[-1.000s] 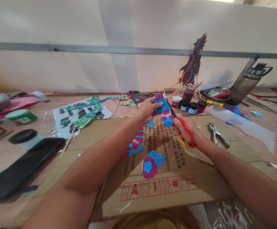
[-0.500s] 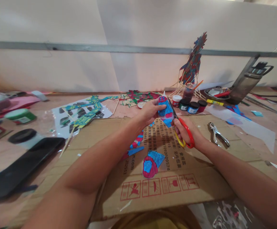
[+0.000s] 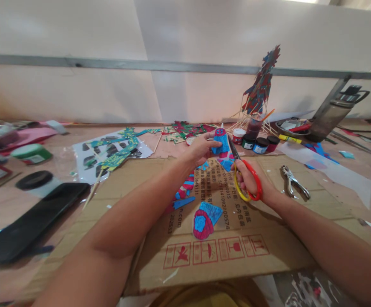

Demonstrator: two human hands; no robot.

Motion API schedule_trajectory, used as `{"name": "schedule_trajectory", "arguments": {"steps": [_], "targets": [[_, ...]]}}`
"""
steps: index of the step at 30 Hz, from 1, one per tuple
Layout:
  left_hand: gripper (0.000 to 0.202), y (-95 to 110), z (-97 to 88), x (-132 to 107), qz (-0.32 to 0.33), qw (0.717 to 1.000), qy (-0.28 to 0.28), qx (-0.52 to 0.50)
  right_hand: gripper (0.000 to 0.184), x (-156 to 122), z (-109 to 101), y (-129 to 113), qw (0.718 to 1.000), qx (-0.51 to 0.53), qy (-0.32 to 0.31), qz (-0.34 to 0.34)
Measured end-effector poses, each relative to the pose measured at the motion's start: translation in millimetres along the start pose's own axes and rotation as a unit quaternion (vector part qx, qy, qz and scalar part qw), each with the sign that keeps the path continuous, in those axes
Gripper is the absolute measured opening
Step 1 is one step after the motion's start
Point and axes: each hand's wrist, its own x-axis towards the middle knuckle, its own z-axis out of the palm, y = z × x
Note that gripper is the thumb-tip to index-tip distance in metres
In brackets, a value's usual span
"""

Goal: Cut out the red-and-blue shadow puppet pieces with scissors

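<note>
My left hand (image 3: pixel 203 148) pinches a blue and magenta painted cutout (image 3: pixel 222 147), held up above the cardboard (image 3: pixel 252 251). In my right hand (image 3: pixel 248 179) are scissors with red and yellow handles (image 3: pixel 256 181); their blades point up along the cutout's right edge. Whether the blades touch it I cannot tell. Below my hands, another blue and magenta cutout (image 3: pixel 206 219) lies flat on the cardboard. More painted pieces (image 3: pixel 185 187) and a blue strip (image 3: pixel 183 204) lie left of it, partly hidden by my left arm.
Paint jars (image 3: pixel 260 145) stand behind my right hand, near a standing bundle of painted sticks (image 3: pixel 262 85). A hole punch (image 3: pixel 294 182) lies right. A grey bottle (image 3: pixel 330 115) stands at the back right. On the left are a black phone (image 3: pixel 35 221) and a green-lidded jar (image 3: pixel 31 153).
The scissors have turned slightly, and their handles now stand wider apart. My left hand still holds the cutout in nearly the same place. The whole view has shifted slightly.
</note>
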Motion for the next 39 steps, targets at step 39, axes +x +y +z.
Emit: {"name": "schedule_trajectory", "arguments": {"steps": [39], "targets": [[0.023, 12.9, 23.2, -13.1, 0.118, 0.987, 0.087, -0.066, 0.051, 14.5, -21.3, -6.8, 0.971, -0.131, 0.044, -0.197]]}}
